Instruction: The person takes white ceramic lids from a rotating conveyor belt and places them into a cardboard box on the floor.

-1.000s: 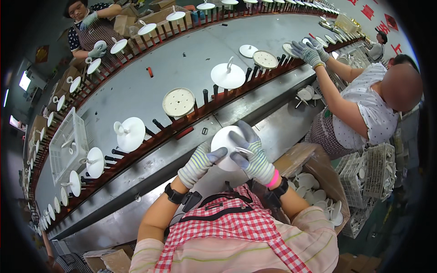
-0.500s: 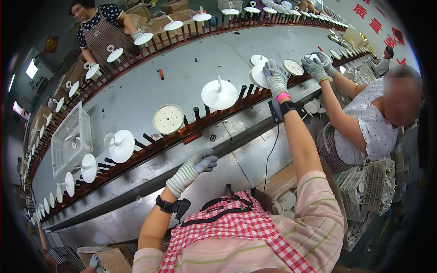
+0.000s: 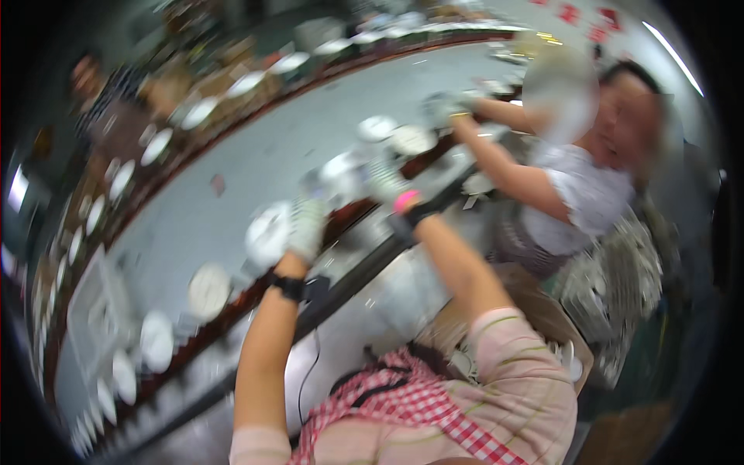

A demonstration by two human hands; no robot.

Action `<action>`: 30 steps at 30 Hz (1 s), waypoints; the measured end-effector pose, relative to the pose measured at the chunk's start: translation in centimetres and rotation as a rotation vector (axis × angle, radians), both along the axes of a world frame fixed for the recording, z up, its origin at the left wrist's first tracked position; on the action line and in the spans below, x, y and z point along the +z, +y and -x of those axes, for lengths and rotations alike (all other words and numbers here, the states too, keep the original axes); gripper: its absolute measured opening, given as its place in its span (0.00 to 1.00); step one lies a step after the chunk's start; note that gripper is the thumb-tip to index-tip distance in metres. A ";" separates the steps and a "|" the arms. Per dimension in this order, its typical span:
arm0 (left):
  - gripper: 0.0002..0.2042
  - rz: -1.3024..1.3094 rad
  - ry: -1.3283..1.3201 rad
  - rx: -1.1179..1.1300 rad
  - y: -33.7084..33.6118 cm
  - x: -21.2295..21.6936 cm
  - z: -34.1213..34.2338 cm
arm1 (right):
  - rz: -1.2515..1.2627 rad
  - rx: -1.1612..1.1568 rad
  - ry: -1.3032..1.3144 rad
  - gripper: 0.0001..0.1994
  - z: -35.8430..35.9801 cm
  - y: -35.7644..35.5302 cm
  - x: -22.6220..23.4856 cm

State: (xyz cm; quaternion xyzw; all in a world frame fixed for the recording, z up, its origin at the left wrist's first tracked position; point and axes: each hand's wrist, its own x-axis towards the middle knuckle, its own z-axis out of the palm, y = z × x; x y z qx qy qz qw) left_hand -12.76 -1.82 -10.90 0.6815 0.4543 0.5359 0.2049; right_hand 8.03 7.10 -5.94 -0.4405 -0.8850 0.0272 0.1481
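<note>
Motion smears this view. My left hand (image 3: 307, 225), in a pale striped glove, reaches over the conveyor edge between two white discs. My right hand (image 3: 386, 183), gloved alike and with a pink band at the wrist, is at the right side of a white round disc (image 3: 343, 177). That disc lies between my hands, and the left fingers come close to its left side. The blur hides whether either hand grips it. Left of my left hand is another white disc (image 3: 269, 232). Beyond my right hand sit a cream disc (image 3: 414, 141) and a white disc (image 3: 377, 129).
A co-worker (image 3: 577, 182) at the right reaches over the same line with gloved hands. Another person (image 3: 108, 108) stands across at the far left. A white plastic basket (image 3: 97, 310) rests inside the loop. Stacked crates (image 3: 612, 291) and an open carton (image 3: 542, 310) are at the right.
The view has swung, blurring everything. My left hand has risen from the near metal ledge to the line of discs. My right hand now appears lower and closer to the left one.
</note>
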 end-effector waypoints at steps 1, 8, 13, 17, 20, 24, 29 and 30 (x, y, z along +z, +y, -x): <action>0.13 0.458 -0.274 -0.140 1.4 3.9 -3.9 | 0.099 -0.120 0.344 0.21 -3.4 0.4 -1.7; 0.23 0.810 0.131 0.100 15.4 5.4 -9.0 | 0.321 -0.123 0.430 0.19 -3.7 2.9 4.3; 0.26 0.616 0.835 0.213 17.7 4.7 -5.0 | 0.470 -0.218 0.398 0.18 -0.7 4.4 5.6; 0.25 0.586 0.871 0.281 16.1 3.2 -0.5 | 0.570 -0.248 0.281 0.15 3.9 3.9 6.4; 0.21 0.586 0.626 0.316 12.8 4.7 -2.4 | 0.514 -0.164 0.262 0.15 3.7 4.2 4.3; 0.25 0.656 0.322 0.344 12.0 3.0 1.7 | 0.502 -0.136 0.204 0.15 6.0 2.6 5.4; 0.28 0.393 0.544 0.429 8.1 2.5 5.5 | 0.434 -0.087 0.347 0.16 9.1 -0.3 4.2; 0.25 0.509 0.101 0.366 7.4 4.0 2.8 | 0.417 -0.113 0.343 0.16 7.5 -1.0 3.8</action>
